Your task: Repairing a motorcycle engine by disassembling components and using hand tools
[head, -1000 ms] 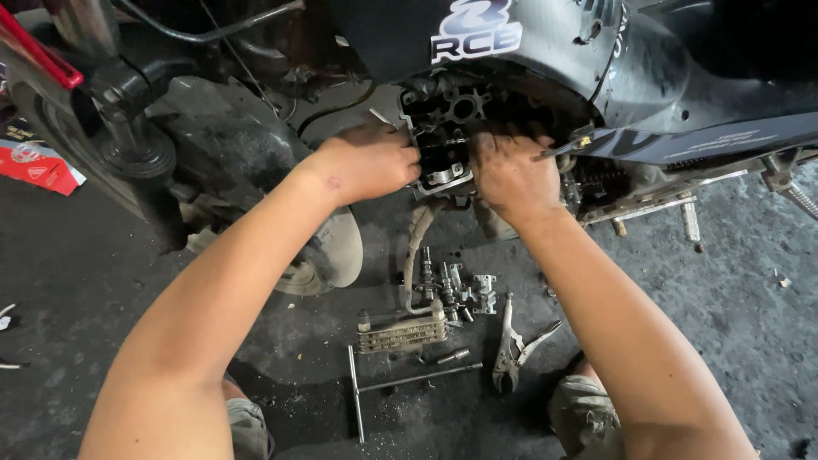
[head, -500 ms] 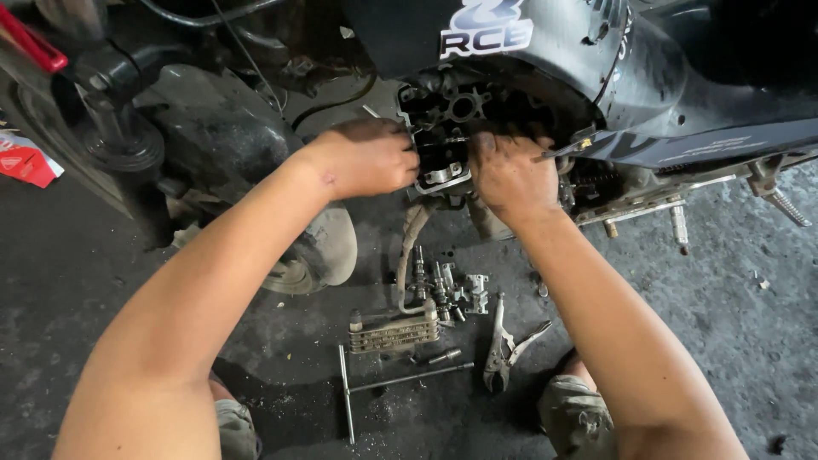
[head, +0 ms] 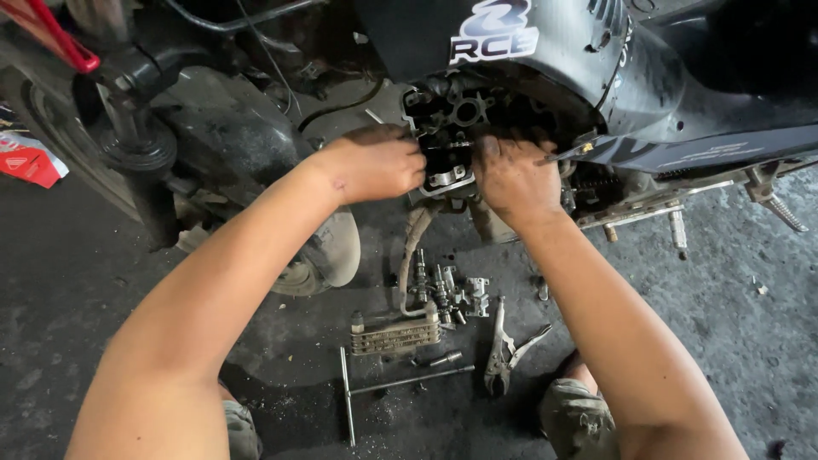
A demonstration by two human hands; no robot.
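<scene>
Engine head (head: 460, 128): my left hand (head: 379, 162) and right hand (head: 511, 179) close round it, seating it; next, steady, even pressure.

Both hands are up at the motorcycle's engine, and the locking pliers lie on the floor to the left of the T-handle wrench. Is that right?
Not quite. In the head view the locking pliers lie to the right of the T-handle wrench. The left hand and right hand are indeed at the engine.
</scene>
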